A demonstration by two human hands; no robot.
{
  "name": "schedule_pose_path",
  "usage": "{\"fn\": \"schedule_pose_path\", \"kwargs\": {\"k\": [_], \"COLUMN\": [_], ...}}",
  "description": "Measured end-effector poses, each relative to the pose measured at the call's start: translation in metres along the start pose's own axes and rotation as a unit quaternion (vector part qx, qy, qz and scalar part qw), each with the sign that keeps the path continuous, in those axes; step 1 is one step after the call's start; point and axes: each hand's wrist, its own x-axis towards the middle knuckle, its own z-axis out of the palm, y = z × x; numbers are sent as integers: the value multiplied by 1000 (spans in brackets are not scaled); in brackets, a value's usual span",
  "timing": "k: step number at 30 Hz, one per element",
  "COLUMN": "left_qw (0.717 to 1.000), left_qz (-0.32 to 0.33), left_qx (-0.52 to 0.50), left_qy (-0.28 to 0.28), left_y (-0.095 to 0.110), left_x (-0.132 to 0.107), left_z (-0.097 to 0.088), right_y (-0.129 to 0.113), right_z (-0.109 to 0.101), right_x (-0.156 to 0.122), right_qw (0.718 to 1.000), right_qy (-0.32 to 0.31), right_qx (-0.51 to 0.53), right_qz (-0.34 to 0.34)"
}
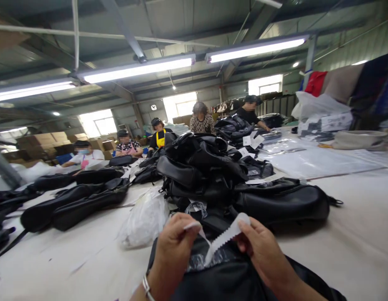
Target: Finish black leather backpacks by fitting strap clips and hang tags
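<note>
My left hand (173,244) and my right hand (259,246) are both closed in a pinch on a white paper strip with a zigzag edge (225,237), stretched between them. The strip runs down to a small clear packet (201,261) lying on a black leather bag (225,280) just below my hands. A bracelet circles my left wrist. Right behind my hands lies a long black bag (284,202), and behind that rises a heap of black bags (200,165).
A crumpled clear plastic bag (145,219) lies left of my hands on the pale table (353,234). More black bags (74,202) lie at the left. Several people work at the far side. Clear plastic sheets (313,161) and piled goods sit at the right.
</note>
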Motion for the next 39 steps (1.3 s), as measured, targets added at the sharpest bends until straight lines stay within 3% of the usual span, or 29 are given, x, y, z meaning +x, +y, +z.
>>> {"fn": "schedule_pose_path", "kwargs": {"k": [2,4,6,9,11,14,19,23,26,28,30,32,34,37,39], "left_qw": [990,963,946,928,924,929,917,905,904,919,920,903,882,861,860], "left_qz": [40,52,30,-3,-16,-18,-4,6,19,39,58,85,102,99,85], "left_qx": [98,202,248,306,334,361,383,392,399,341,282,239,211,183,166], "left_qy": [89,169,208,214,185,79,-108,-164,-154,-194,-265,-346,-410,-464,-476], "left_y": [-13,-36,-68,-121,-153,-190,-212,-206,-177,-144,-108,-75,-51,-31,-23], "left_x": [26,52,72,83,80,64,39,50,64,67,63,56,48,39,37], "left_z": [-27,-52,-70,-77,-73,-67,-78,-84,-64,-38,-8,20,41,58,62], "right_y": [-6,-10,-13,-9,-4,0,-26,-55,-54,-42,-28,-16,-12,-21,-38], "right_z": [-14,-30,-44,-62,-71,-84,-109,-132,-147,-154,-160,-165,-171,-178,-178], "right_x": [7,14,16,13,10,6,5,4,2,0,-2,-5,-7,-7,-5], "right_qw": [997,992,989,987,986,990,987,991,969,923,854,790,761,758,791], "right_qy": [45,87,116,146,157,135,146,110,58,27,7,-23,-69,-111,-151], "right_qx": [59,88,96,72,52,38,25,-59,-238,-385,-519,-611,-645,-637,-581], "right_qz": [1,10,14,18,12,-1,-56,-47,-19,-16,-42,-45,1,81,120]}}
